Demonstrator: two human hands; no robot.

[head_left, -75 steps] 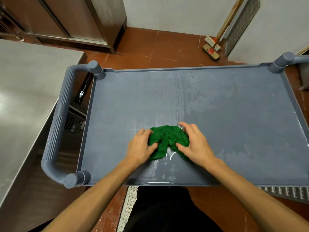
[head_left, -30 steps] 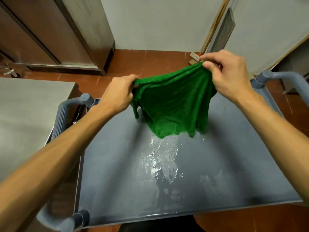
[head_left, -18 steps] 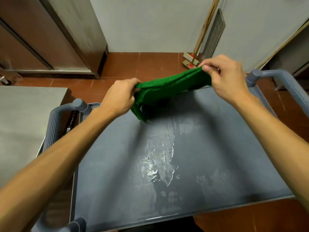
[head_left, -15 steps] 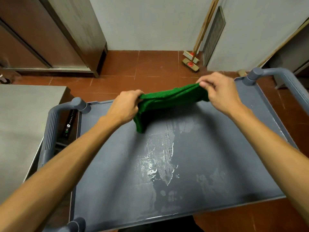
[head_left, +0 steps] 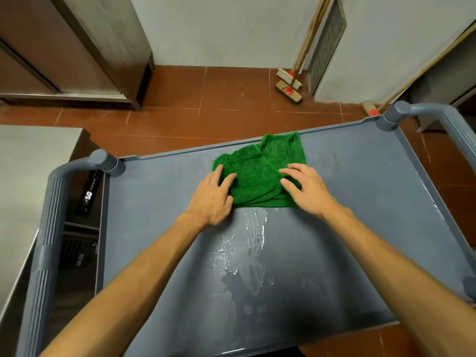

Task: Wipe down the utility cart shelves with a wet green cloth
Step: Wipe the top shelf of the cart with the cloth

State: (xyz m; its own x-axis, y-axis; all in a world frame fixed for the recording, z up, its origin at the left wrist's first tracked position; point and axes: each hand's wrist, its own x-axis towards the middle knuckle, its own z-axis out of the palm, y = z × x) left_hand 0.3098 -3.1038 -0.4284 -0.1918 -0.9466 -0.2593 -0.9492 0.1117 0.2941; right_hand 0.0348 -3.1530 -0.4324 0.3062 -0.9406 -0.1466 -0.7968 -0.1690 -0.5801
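Observation:
The green cloth (head_left: 260,171) lies spread and partly folded on the far middle of the grey cart's top shelf (head_left: 360,202), its far corner near the shelf's back rim. My left hand (head_left: 213,194) rests flat on the cloth's left edge with straight fingers. My right hand (head_left: 306,189) lies on its right edge, fingers spread and straight. A streak of water (head_left: 242,253) shines on the shelf just in front of the cloth.
Grey cart handles stand at the left (head_left: 49,228) and the far right (head_left: 443,124). A steel counter (head_left: 23,176) sits to the left. Brooms (head_left: 291,83) lean against the wall beyond the cart, on a red tile floor. A steel cabinet (head_left: 77,47) stands at the back left.
Both hands lifted the bunched cloth off the shelf, stretched it open in the air, then laid it down farther back. The hands released their pinch and now lie flat on it.

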